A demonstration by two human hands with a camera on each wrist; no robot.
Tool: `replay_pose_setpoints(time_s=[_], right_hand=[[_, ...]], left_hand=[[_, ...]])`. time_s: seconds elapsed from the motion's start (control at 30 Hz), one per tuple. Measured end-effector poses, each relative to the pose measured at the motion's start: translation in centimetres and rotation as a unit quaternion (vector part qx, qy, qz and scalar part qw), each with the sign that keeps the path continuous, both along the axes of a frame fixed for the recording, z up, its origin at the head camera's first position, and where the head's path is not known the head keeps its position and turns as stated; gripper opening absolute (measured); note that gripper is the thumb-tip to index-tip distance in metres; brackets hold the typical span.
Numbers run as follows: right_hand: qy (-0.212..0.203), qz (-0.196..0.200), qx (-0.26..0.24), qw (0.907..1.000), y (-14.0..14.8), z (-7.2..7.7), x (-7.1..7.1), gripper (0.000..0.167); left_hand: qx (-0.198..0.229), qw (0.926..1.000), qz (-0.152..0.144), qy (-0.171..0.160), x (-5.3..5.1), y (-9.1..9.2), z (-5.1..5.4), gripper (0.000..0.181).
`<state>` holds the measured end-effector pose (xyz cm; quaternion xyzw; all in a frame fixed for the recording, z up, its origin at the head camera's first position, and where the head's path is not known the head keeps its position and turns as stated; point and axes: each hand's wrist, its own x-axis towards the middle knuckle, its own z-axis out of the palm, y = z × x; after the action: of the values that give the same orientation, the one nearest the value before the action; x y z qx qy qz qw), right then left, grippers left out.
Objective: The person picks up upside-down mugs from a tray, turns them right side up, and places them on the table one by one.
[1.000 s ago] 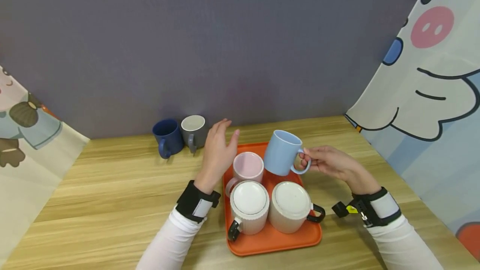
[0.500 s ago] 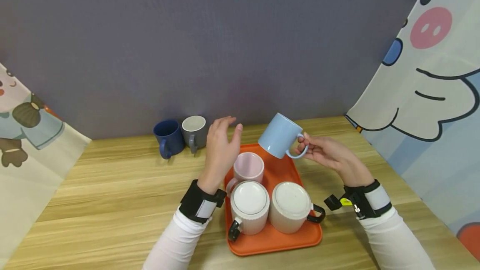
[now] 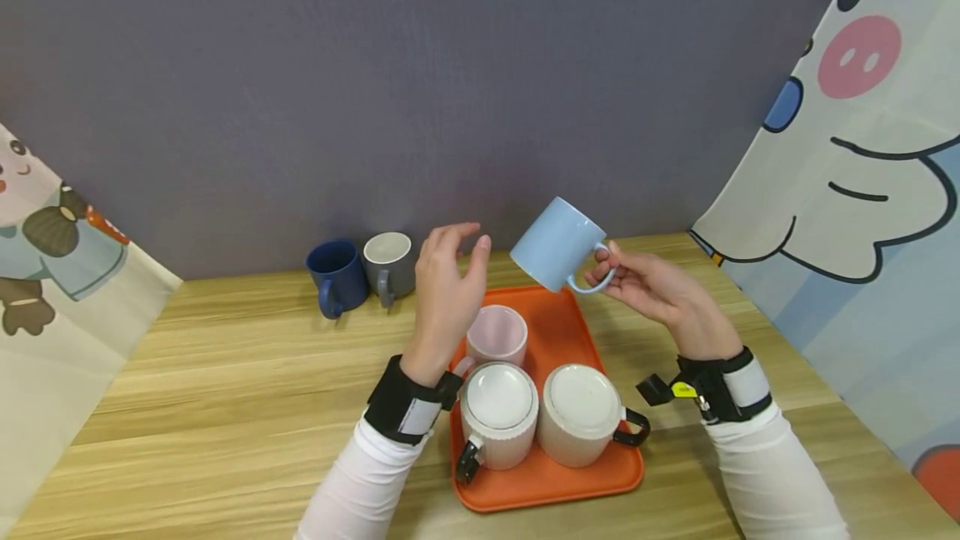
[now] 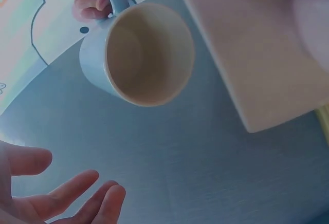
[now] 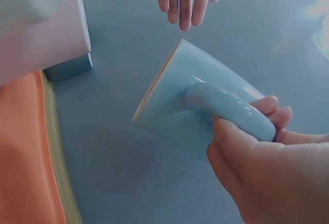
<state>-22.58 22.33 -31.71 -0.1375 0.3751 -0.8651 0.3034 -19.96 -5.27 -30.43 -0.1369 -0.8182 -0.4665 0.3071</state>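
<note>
mug (image 3: 557, 244), blue, tilted in right hand (image 3: 663, 294), yellow wrist tag (image 3: 683, 390)

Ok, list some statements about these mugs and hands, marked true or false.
The right hand holds the glossy light blue mug by its handle. True.
Two white mugs with black handles sit upside down on the orange rectangular tray. True.
The light blue mug rests on that tray. False: it is in the air, tilted.
The left hand holds nothing. True.
Every other mug is on the tray. False: a dark blue mug and a grey, white-lined mug stand on the wood-grain table.
</note>
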Motion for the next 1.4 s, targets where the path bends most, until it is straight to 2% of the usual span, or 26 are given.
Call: replay_pose_setpoints(time_s=[0.47,0.67,0.97,1.4], right_hand=[[-0.021,-0.007,-0.049,0.9986,-1.3,1.6,-0.3,0.031],[-0.015,-0.013,-0.063,0.9978,-2.0,2.2,-0.3,0.029],[-0.029,-0.017,-0.092,0.9952,-2.7,2.8,-0.4,0.028],[-0.046,-0.040,-0.122,0.9906,-3.8,3.3,-0.2,0.018]], left_hand=[[0.004,0.9994,-0.027,0.021,0.3,1.3,1.8,0.016],[0.002,0.9992,-0.031,0.023,0.3,1.7,2.2,0.015],[0.003,0.9992,-0.033,0.024,0.6,2.3,2.7,0.014],[0.026,0.9992,-0.031,0.001,1.2,4.0,3.0,0.015]])
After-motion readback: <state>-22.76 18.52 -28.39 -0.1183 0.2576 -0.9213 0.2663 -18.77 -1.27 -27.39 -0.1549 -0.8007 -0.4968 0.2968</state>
